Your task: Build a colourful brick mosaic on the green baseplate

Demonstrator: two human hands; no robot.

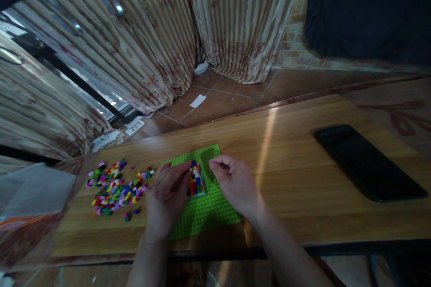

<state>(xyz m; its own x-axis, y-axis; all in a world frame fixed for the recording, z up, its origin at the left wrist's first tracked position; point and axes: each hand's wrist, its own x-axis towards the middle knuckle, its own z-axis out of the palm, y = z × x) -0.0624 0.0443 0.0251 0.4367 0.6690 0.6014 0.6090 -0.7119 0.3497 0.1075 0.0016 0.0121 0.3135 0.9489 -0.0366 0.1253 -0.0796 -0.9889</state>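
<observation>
A green studded baseplate (205,213) lies on the wooden table, with a small build of multicoloured toy bricks (195,180) on it. My left hand (166,197) is curled around the left side of this build, thumb and forefinger touching it; the hand covers part of the bricks. Above the right part of the baseplate, my right hand (234,181) is closed in a pinch, apart from the build. Whatever its fingertips hold is too small or hidden to make out. Left of my left hand, a loose pile of small coloured bricks (116,190) is spread on the table.
A large black phone-shaped device (367,161) lies on the right of the table (292,152). Beyond the far edge are striped curtains (161,31) and a tiled floor with a white paper slip (198,101). A translucent plastic bag (37,190) is at the left.
</observation>
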